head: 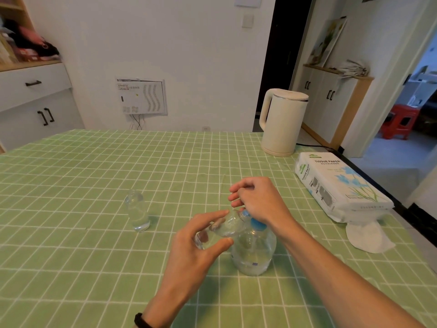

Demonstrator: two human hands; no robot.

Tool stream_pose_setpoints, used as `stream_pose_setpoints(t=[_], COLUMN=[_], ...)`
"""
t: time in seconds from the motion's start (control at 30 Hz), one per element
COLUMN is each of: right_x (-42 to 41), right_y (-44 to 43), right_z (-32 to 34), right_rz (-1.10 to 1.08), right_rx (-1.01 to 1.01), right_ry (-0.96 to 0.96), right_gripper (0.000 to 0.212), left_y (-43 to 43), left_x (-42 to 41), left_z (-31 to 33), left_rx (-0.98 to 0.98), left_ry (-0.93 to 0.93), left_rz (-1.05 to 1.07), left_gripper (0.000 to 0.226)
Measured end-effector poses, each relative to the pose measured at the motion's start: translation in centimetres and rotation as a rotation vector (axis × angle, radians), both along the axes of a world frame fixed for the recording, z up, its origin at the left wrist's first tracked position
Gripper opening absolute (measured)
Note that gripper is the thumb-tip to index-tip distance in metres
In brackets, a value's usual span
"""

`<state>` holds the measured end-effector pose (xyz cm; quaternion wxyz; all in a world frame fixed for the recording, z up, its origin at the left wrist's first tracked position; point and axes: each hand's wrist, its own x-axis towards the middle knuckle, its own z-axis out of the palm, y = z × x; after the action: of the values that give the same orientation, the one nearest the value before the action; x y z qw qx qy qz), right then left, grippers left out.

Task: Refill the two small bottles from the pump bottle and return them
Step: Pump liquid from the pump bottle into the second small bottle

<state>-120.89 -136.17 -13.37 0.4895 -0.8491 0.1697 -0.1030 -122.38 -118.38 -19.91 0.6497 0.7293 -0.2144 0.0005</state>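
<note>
Closest to the person, a dark band (142,321) circles the left wrist, and the left hand (196,247) is wrapped around a small clear bottle (218,230), thumb below and fingers above, holding it tipped on its side with its mouth pointing toward the pump bottle's top. The pump bottle (254,252) stands upright on the green checked tablecloth (71,256), clear-bodied with a blue pump head, right beside and partly behind the tilted bottle. The right hand (256,201) sits over that pump head, fingers curled loosely and the heel of the hand on the blue top; it presses on the pump more than it clasps it. Off to the left, well apart from the hands, the second small bottle (137,211) stands upright and uncapped with some clear liquid in its bottom. Further right lies a pack of tissue paper (335,185) with a loose tissue (367,237) at its near end, and beyond it a cream kettle (281,123) stands at the table's far edge.
</note>
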Motion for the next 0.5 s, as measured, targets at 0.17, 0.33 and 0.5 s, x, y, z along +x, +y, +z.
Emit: stream_pose_setpoints(t=[0.17, 0.33, 0.5], right_x=[-0.2, -0.1, -0.1], right_y=[0.2, 0.3, 0.0], right_z=[0.6, 1.4, 0.7], right_rz=[-0.003, 0.03, 0.036], right_rx=[-0.011, -0.032, 0.029], right_ry=[-0.074, -0.153, -0.113], right_gripper=[0.032, 0.028, 0.031], left_y=[0.1, 0.2, 0.2], left_x=[-0.2, -0.1, -0.1], left_z=[0.4, 0.8, 0.4], left_rx=[-0.002, 0.009, 0.002], left_ry=[-0.011, -0.041, -0.023], left_rz=[0.0, 0.0, 0.0], left_gripper=[0.051, 0.051, 0.051])
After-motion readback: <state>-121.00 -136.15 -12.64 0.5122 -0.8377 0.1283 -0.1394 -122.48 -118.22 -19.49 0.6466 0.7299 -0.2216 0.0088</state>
